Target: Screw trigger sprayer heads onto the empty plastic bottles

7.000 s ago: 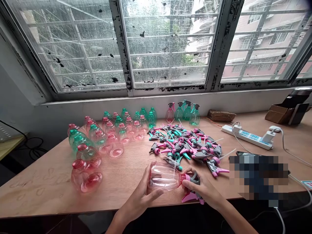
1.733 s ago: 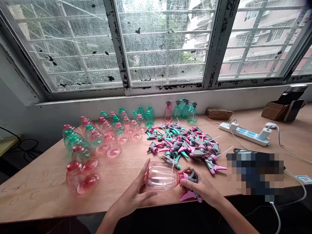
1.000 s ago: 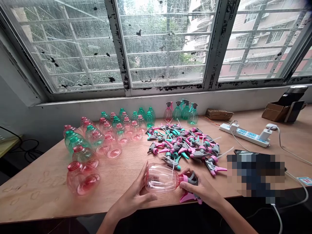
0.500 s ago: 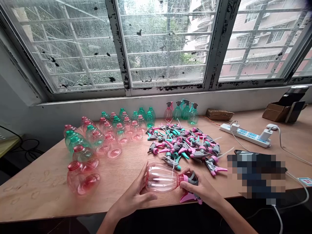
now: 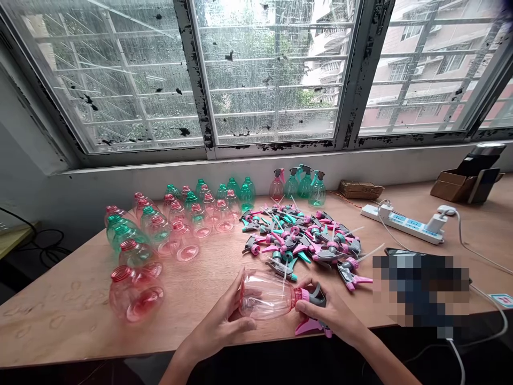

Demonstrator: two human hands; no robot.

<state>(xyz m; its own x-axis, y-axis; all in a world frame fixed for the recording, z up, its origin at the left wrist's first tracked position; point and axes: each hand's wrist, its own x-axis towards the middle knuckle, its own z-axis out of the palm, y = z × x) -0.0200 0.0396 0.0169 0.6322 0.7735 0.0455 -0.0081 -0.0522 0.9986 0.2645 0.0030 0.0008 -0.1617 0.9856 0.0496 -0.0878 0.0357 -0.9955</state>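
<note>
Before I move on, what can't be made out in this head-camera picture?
All in the head view:
Held sprayer head: middle hidden by the right hand.
Dark device: mostly hidden by pixelation.
Sprayer pile: lower pieces covered by upper ones.
Card: print too small to read.
Forearms: cut off by bottom edge.

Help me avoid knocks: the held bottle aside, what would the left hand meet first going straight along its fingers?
Probably the left edge of the pile of sprayer heads: the left hand points away and rightward past the pink bottle. Its height is unclear, so it might pass above.
</note>
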